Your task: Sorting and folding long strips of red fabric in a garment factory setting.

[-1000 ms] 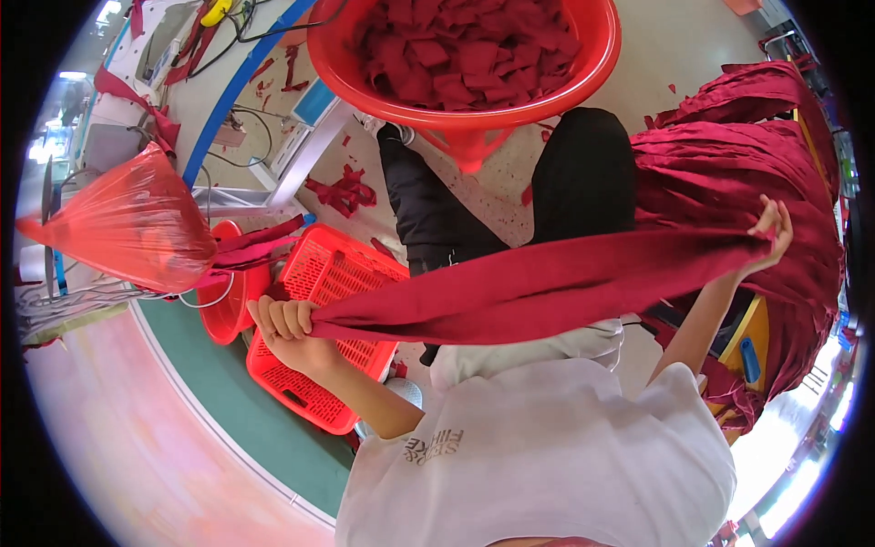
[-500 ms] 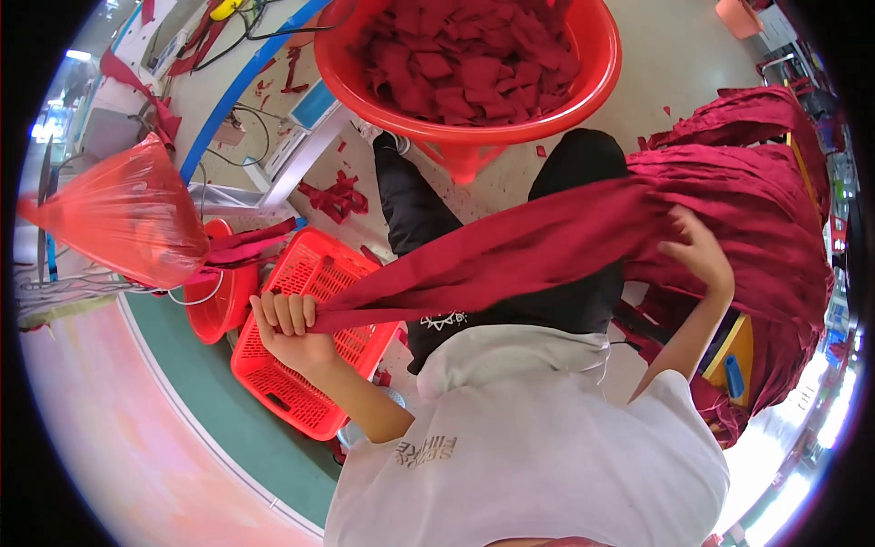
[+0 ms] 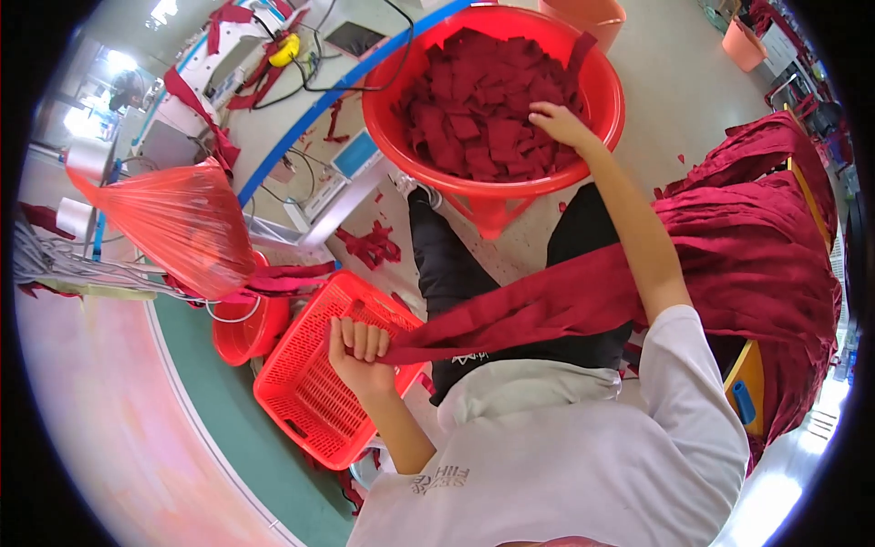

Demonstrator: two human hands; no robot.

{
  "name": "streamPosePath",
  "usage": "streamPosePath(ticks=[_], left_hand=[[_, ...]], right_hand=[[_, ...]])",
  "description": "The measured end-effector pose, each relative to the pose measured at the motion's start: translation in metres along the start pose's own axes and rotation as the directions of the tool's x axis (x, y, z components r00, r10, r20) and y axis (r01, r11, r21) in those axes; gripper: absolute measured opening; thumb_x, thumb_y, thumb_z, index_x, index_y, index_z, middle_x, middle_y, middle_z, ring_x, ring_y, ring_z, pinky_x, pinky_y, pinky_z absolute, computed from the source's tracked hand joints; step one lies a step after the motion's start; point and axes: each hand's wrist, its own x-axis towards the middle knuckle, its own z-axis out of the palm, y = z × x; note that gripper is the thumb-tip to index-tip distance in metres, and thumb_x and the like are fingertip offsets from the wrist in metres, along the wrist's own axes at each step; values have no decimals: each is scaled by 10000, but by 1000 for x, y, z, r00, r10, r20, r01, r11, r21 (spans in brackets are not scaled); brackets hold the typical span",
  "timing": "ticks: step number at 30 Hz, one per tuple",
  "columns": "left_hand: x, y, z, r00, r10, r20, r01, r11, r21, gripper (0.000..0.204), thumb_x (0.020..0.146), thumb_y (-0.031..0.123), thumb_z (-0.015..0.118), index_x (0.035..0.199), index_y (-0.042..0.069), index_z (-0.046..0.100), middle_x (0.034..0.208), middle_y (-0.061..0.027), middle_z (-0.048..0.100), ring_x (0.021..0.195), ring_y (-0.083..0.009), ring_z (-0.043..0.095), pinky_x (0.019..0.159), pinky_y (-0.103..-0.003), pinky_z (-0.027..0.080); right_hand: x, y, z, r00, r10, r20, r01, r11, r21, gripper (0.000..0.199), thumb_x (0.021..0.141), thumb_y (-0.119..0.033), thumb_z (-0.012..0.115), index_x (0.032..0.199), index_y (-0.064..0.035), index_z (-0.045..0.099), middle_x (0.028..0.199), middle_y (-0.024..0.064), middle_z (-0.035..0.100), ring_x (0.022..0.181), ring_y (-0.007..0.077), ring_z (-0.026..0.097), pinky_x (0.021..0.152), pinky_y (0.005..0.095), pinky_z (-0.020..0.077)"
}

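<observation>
My left hand [image 3: 363, 351] is closed around the gathered end of a bundle of dark red fabric strips [image 3: 519, 314]. The bundle stretches across my lap to a large heap of the same fabric [image 3: 756, 237] on the right. My right hand [image 3: 563, 126] is over the big red basin [image 3: 612, 137], its fingers stretched out with no cloth visible in them. Beneath it, many small dark red cloth pieces [image 3: 488, 105] fill the basin. My right forearm passes above the bundle.
A red plastic basket [image 3: 314, 392] stands left of my legs, with a red bucket [image 3: 241, 328] beside it. Above them hangs a red plastic bag [image 3: 187, 228]. A blue-edged table [image 3: 292, 137] is at the far left. Red scraps [image 3: 369, 244] lie on the floor.
My right hand has left the fabric on the right and moved far and left, over the basin. My left hand still grips the bundle's end. The view has shifted slightly.
</observation>
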Motion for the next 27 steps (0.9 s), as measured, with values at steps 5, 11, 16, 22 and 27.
streamPosePath(ticks=[5,11,16,22,27], left_hand=[[-17,-8,-18,998,-64,-3,64,998,4,418,1031,296,380,636,163,362,462,63,260,372,-72,216,405,-249,246],[-2,-20,-21,990,-132,-46,132,991,-7,414,1012,283,425,627,146,359,473,49,269,397,-82,231,422,-260,229],[11,-32,-19,984,-174,-26,174,985,-3,408,1006,280,442,630,144,363,479,49,267,406,-83,235,433,-263,226],[18,-55,0,962,-271,47,273,961,-42,397,1000,277,447,633,144,374,488,51,276,416,-84,245,451,-262,242],[9,-77,8,926,-373,53,374,927,-22,395,1000,287,447,637,150,373,483,55,275,413,-80,250,447,-257,246]], right_hand=[[7,2,20,973,232,-12,-232,966,-114,883,870,-428,572,1370,210,223,1450,408,213,1403,471,197,1163,445,207],[-23,-68,-61,734,-134,-666,-3,980,-200,709,928,-216,532,1448,120,187,1522,279,211,1429,382,199,1176,419,182],[-74,-206,-127,570,-256,-781,347,936,-54,619,926,-212,614,1401,97,365,1326,186,471,1237,244,454,1058,316,335],[-109,-294,-144,161,-379,-912,757,640,-132,324,909,43,565,1228,97,557,1024,99,653,828,127,630,753,216,504],[-131,-341,-126,461,-603,-651,801,599,12,368,936,-35,498,1277,103,503,1071,220,660,850,204,672,795,280,535]])
